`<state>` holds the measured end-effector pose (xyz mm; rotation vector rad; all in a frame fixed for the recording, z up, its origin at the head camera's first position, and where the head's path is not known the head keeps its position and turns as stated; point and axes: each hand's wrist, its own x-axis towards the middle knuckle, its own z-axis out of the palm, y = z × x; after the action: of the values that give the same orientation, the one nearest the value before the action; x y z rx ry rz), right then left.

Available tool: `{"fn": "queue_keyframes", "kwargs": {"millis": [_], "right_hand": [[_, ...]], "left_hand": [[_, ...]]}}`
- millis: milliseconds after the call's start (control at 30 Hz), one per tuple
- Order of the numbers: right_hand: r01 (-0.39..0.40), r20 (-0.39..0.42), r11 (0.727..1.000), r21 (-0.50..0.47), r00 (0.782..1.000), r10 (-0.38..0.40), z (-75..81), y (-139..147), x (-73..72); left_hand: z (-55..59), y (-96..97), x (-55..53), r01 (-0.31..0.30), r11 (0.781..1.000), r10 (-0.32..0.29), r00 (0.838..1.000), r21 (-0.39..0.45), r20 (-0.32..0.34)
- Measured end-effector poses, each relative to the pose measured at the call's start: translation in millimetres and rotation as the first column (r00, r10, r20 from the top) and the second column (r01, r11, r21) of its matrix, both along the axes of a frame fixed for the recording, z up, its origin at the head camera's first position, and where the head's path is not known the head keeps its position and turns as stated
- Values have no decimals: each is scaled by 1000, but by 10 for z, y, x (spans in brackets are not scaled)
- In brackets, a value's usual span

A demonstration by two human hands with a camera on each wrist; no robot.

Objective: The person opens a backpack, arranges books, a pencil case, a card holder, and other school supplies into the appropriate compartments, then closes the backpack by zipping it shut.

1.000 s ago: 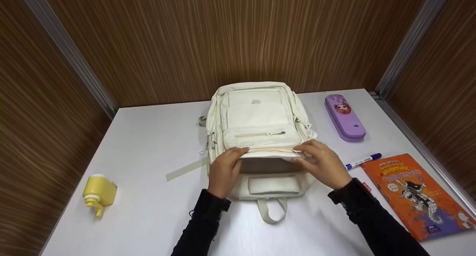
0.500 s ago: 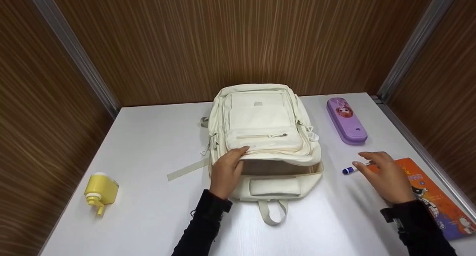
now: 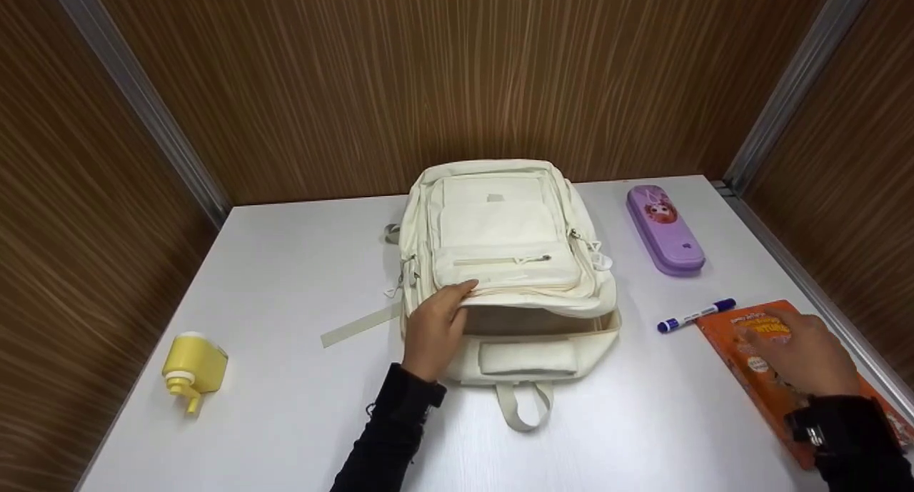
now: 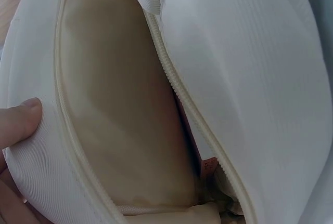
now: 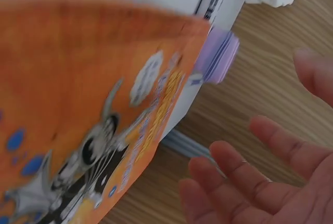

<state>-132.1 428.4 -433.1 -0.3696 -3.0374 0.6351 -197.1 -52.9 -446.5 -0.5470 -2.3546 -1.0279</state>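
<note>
A cream backpack (image 3: 500, 224) lies with its main compartment unzipped toward me. My left hand (image 3: 434, 329) pinches the upper edge of that opening, its thumb (image 4: 26, 122) on the outer fabric in the left wrist view. Inside the compartment shows part of a flat item with a dark edge and a white face (image 4: 200, 135). Over the orange comic book (image 3: 750, 363) hovers my right hand (image 3: 810, 353), holding nothing. In the right wrist view its fingers (image 5: 237, 164) are spread and apart from the cover.
A blue-and-white marker (image 3: 696, 315) lies by the book's top left corner. Behind it, at the back right, is a purple pencil case (image 3: 664, 231). A yellow container with a crank handle (image 3: 194, 363) is at the left. Wood-grain panels (image 3: 471, 78) enclose the table's back and sides.
My right hand has let go of the backpack's edge and moved right, past the marker, to above the book. The left hand keeps its hold on the opening.
</note>
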Motion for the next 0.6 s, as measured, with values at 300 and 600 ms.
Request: {"fn": "queue_keyframes", "kwargs": {"millis": [300, 600], "right_hand": [[71, 239, 997, 10, 968, -72, -51, 345, 58], [117, 325, 993, 15, 939, -115, -98, 445, 62]], "left_hand": [[3, -2, 2, 0, 1000, 0, 1000, 3, 6], [7, 5, 1, -13, 1000, 13, 1000, -1, 14]]}}
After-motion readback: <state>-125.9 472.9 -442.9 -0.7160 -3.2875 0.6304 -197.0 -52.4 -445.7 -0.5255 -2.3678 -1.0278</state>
